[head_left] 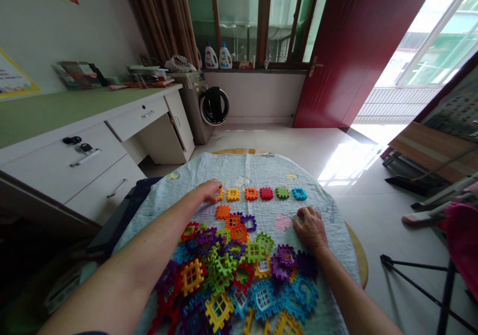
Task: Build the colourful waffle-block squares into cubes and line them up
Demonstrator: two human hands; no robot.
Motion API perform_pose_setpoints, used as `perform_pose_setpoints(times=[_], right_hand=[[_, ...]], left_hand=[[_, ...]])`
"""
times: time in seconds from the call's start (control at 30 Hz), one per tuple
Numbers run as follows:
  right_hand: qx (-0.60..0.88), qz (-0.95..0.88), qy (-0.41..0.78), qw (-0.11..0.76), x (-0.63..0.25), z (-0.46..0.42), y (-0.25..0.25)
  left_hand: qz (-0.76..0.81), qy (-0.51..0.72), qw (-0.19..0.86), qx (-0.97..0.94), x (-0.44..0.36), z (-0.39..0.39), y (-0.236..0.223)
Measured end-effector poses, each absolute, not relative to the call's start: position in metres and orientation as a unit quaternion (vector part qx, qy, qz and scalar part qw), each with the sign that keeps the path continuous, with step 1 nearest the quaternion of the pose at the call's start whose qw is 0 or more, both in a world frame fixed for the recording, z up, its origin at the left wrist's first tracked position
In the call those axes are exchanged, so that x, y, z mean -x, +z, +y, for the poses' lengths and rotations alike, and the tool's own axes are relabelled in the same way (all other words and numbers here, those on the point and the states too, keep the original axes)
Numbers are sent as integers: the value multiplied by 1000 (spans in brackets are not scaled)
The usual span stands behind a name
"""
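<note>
On a round table covered with a pale blue quilted cloth [246, 168] lies a row of small square plastic tiles: yellow [233, 194], orange [251, 193], red [266, 193], green [283, 192] and blue [299, 193]. My left hand [208, 190] reaches to the row's left end, its fingers closed on an orange-yellow tile [219, 193]. My right hand [309, 227] rests on the cloth with fingers curled down, holding nothing visible, just below the blue tile. A big heap of coloured interlocking tiles [231, 270] lies near me between my arms. A lone orange tile [223, 211] sits above the heap.
A white desk with drawers [93, 146] and a green top runs along the left. A washing machine [209, 107] stands by the far wall under the window. A red door [351, 51] is open at right. Tripod legs [418, 280] and a wooden board [429, 151] stand to the right.
</note>
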State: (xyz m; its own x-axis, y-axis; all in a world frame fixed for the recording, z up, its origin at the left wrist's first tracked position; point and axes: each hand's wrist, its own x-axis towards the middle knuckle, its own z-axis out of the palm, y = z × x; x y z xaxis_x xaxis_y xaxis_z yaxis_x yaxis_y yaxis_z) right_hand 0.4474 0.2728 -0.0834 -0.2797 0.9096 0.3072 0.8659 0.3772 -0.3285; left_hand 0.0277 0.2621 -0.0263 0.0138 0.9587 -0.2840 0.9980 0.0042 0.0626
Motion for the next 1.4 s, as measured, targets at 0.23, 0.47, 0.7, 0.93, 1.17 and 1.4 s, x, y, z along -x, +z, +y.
perform_pose_setpoints(times=[0.23, 0.47, 0.7, 0.93, 1.17, 1.4], right_hand=[[556, -799, 50, 222, -448, 274, -85], [570, -793, 47, 212, -447, 272, -82], [564, -798, 46, 206, -447, 273, -80], [565, -799, 46, 201, -448, 275, -83], [562, -803, 29, 197, -449, 275, -86], [559, -808, 18, 187, -450, 278, -90]], left_hand=[[682, 43, 79, -726, -54, 221, -12], [649, 34, 166, -741, -88, 177, -30], [659, 37, 178, -729, -82, 170, -28], [646, 110, 270, -706, -69, 153, -11], [691, 186, 262, -648, -66, 130, -6], [721, 242, 278, -587, -66, 122, -6]])
